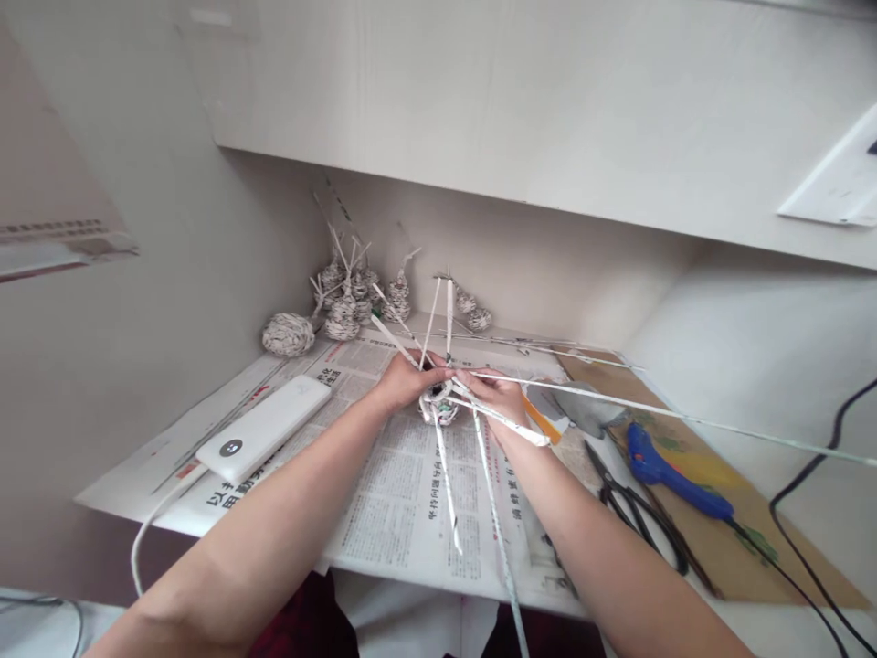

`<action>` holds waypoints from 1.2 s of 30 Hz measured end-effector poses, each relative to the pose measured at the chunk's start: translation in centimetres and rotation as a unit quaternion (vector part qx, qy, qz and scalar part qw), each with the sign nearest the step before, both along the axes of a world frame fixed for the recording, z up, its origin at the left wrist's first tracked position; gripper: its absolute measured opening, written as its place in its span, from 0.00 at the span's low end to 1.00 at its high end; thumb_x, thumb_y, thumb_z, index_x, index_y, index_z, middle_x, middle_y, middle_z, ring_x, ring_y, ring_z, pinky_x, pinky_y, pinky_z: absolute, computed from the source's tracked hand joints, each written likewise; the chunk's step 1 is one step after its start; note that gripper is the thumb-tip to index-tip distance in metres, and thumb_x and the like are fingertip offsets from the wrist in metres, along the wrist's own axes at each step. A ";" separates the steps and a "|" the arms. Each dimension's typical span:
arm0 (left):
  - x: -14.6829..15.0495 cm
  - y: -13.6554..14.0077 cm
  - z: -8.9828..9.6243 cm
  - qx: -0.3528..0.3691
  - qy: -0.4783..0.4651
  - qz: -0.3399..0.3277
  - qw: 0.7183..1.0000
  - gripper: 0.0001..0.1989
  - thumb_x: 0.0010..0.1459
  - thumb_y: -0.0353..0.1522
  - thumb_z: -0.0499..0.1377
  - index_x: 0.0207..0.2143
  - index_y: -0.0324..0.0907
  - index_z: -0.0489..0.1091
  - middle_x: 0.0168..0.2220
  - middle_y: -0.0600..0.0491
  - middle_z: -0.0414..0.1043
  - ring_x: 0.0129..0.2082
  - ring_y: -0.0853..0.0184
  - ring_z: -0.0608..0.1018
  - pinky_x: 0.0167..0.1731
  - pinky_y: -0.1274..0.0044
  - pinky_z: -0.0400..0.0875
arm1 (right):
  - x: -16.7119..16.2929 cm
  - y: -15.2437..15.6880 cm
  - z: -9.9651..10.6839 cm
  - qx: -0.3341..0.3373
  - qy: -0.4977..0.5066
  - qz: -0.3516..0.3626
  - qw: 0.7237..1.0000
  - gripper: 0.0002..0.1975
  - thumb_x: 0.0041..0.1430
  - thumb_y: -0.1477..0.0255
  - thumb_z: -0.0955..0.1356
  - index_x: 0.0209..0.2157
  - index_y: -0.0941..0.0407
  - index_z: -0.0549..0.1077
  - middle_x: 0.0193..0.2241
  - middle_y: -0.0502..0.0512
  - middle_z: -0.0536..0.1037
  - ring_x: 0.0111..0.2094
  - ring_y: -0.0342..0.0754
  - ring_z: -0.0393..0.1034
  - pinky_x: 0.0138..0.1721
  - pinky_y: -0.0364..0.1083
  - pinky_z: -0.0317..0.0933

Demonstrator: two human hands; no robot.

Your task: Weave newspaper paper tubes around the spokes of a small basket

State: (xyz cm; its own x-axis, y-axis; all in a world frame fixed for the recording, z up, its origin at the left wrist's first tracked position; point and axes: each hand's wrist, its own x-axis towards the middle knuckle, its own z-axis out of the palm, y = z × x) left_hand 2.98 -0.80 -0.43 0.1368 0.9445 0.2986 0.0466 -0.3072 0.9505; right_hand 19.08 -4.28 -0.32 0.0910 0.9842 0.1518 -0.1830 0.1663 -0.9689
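Observation:
Between my hands is a small round weaving (438,411) of rolled newspaper strips, its opening facing up. Several paper strips (447,475) stick out from it in all directions. My left hand (411,376) grips its left rim, thumb on top and fingers curled behind. At the right rim, my right hand (494,395) pinches a long paper strip (617,399) that runs far off to the right. The two thumbs nearly meet above the opening. My fingers hide the far side of the weaving.
Several woven gourd shapes (343,315) and a woven ball (288,334) stand at the back left. A white power bank (274,422) with a cable lies on newspaper (390,484). To the right are black scissors (634,512), a blue glue gun (675,475) and cardboard (746,512).

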 end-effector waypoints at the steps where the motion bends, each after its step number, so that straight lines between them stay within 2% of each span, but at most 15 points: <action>1: 0.0 0.0 -0.1 0.005 0.009 -0.001 1.000 0.15 0.38 0.39 0.71 0.26 0.39 0.75 0.26 0.52 0.76 0.27 0.66 0.75 0.32 0.75 0.68 | 0.1 0.0 -0.1 -0.001 0.002 -0.009 1.000 0.15 0.39 0.64 0.78 0.26 0.59 0.78 0.24 0.55 0.79 0.25 0.47 0.71 0.28 0.47 0.66; 8: 0.3 -0.5 0.0 0.002 0.029 0.005 1.000 0.15 0.42 0.40 0.69 0.27 0.38 0.75 0.27 0.51 0.76 0.28 0.65 0.76 0.31 0.76 0.69 | 0.4 -0.2 -0.2 -0.005 -0.024 -0.020 0.999 0.16 0.39 0.62 0.77 0.26 0.58 0.77 0.21 0.53 0.78 0.21 0.46 0.70 0.25 0.46 0.63; 13: 0.5 -0.7 0.0 0.018 0.033 -0.006 0.999 0.14 0.44 0.40 0.68 0.28 0.38 0.75 0.27 0.51 0.77 0.29 0.65 0.76 0.32 0.76 0.69 | 0.7 -0.3 0.1 0.017 -0.090 -0.048 0.995 0.15 0.40 0.61 0.76 0.25 0.58 0.77 0.20 0.52 0.77 0.21 0.45 0.68 0.24 0.43 0.60; 16: 0.6 -0.6 0.0 0.015 0.031 -0.010 0.999 0.14 0.44 0.40 0.68 0.28 0.38 0.76 0.28 0.51 0.77 0.29 0.65 0.76 0.33 0.76 0.69 | 0.9 -0.4 0.3 0.023 -0.117 -0.041 0.992 0.15 0.42 0.61 0.75 0.25 0.58 0.76 0.19 0.51 0.76 0.20 0.44 0.67 0.23 0.42 0.58; 19: 0.7 -0.5 -0.1 0.008 0.015 -0.004 1.000 0.14 0.41 0.39 0.70 0.26 0.38 0.76 0.26 0.51 0.77 0.28 0.65 0.76 0.32 0.76 0.69 | 0.9 -0.4 0.4 0.009 -0.077 -0.007 0.997 0.16 0.41 0.61 0.76 0.27 0.58 0.76 0.21 0.52 0.77 0.21 0.44 0.68 0.24 0.43 0.61; 22: 0.7 -0.4 -0.4 0.002 -0.019 -0.010 1.000 0.13 0.43 0.39 0.69 0.26 0.39 0.76 0.27 0.51 0.77 0.28 0.65 0.76 0.32 0.76 0.68 | 0.9 -0.3 0.4 -0.007 -0.037 0.005 0.999 0.17 0.41 0.61 0.76 0.30 0.58 0.75 0.22 0.51 0.77 0.20 0.44 0.67 0.22 0.43 0.60; 30: 1.0 -0.5 -0.6 -0.008 -0.009 0.002 1.000 0.14 0.41 0.40 0.70 0.27 0.39 0.76 0.28 0.51 0.77 0.29 0.65 0.76 0.34 0.75 0.69 | 1.2 0.2 0.1 0.018 -0.044 -0.035 0.998 0.16 0.40 0.62 0.76 0.25 0.59 0.74 0.20 0.51 0.76 0.21 0.44 0.67 0.24 0.43 0.60; 36: 0.9 -0.7 -0.5 0.004 0.010 -0.011 1.000 0.17 0.42 0.42 0.69 0.29 0.37 0.75 0.29 0.50 0.77 0.30 0.64 0.77 0.34 0.75 0.70 | 1.1 -0.2 0.2 -0.019 -0.037 0.009 0.999 0.19 0.40 0.59 0.76 0.30 0.57 0.76 0.20 0.50 0.76 0.19 0.44 0.66 0.20 0.42 0.58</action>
